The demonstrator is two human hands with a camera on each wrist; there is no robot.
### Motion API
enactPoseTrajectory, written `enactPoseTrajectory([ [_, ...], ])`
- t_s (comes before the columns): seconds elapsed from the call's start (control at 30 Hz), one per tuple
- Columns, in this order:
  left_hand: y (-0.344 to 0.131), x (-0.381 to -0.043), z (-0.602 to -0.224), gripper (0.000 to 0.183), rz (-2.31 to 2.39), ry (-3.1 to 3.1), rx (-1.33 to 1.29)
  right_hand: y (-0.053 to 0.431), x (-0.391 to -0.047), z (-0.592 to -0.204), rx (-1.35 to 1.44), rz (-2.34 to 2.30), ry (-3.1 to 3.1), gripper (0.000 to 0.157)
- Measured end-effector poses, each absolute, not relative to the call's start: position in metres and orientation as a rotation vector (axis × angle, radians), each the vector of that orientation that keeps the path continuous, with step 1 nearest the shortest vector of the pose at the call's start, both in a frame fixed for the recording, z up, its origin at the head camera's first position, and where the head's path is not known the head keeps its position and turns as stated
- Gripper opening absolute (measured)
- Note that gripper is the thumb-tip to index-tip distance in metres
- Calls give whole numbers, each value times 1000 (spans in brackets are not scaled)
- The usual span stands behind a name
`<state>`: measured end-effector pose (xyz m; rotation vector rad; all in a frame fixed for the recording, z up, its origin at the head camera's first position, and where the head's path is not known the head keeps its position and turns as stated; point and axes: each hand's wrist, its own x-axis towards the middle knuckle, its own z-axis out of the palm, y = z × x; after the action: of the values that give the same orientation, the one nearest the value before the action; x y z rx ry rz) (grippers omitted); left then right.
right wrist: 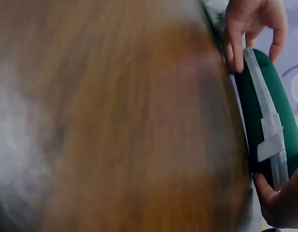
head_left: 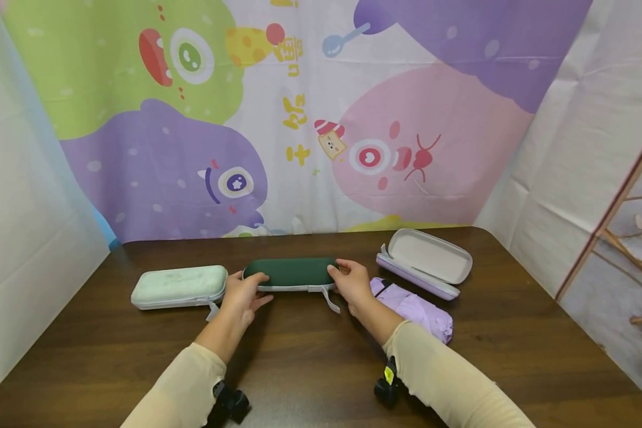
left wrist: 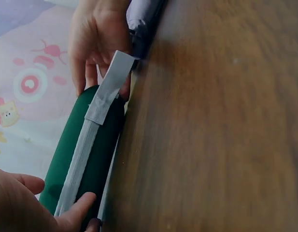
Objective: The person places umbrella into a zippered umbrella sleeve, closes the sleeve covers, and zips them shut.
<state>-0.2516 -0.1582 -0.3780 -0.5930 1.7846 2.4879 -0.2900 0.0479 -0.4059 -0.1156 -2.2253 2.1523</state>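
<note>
A dark green zip case (head_left: 291, 271) with a grey zipper lies crosswise between my two hands, closed. My left hand (head_left: 239, 300) grips its left end, thumb on top and fingers along the front and below. At the other end my right hand (head_left: 353, 286) holds it, thumb over the top edge. The grey fabric pull tab (head_left: 330, 301) hangs off the front near the right end. In the left wrist view the zipper (left wrist: 77, 166) runs along the side between both hands. The right wrist view shows the green case (right wrist: 276, 92) held at both ends, close over the table.
A mint-green zip case (head_left: 179, 286) lies closed at left. To the right, a lilac case (head_left: 414, 278) stands open, showing its pale lining. In front of it lies a folded lilac umbrella (head_left: 414, 309), beside my right forearm. A printed curtain (head_left: 299, 196) hangs behind the brown table (head_left: 310, 368).
</note>
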Motion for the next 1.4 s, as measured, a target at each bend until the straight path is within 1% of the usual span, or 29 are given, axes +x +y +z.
enactPoseTrajectory([
  [0.1, -159, -248, -377, 84, 2417, 1838, -579, 49, -289, -405, -65, 2074, -2312, 39],
  [0.33, -160, -241, -375, 80, 2347, 1898, -567, 54, -289, -397, -18, 1981, -2448, 39],
  [0.6, -158, -233, -367, 87, 2351, 1951, -618, 63, -287, -386, 84, 1928, -2515, 37],
  [0.8, -158, -228, -361, 81, 2366, 1993, -622, 78, -279, -374, 140, 1932, -2527, 37],
  [0.93, -158, -227, -358, 77, 2367, 2003, -597, 87, -274, -369, 140, 1945, -2516, 35],
  [1.07, -159, -228, -357, 74, 2370, 2003, -599, 100, -270, -363, 199, 1887, -2530, 31],
  [1.2, -158, -227, -357, 71, 2367, 1998, -599, 117, -265, -356, 328, 1669, -2628, 26],
  [1.4, -153, -227, -357, 60, 2344, 2026, -556, 147, -258, -346, 568, 1134, -2761, 24],
])
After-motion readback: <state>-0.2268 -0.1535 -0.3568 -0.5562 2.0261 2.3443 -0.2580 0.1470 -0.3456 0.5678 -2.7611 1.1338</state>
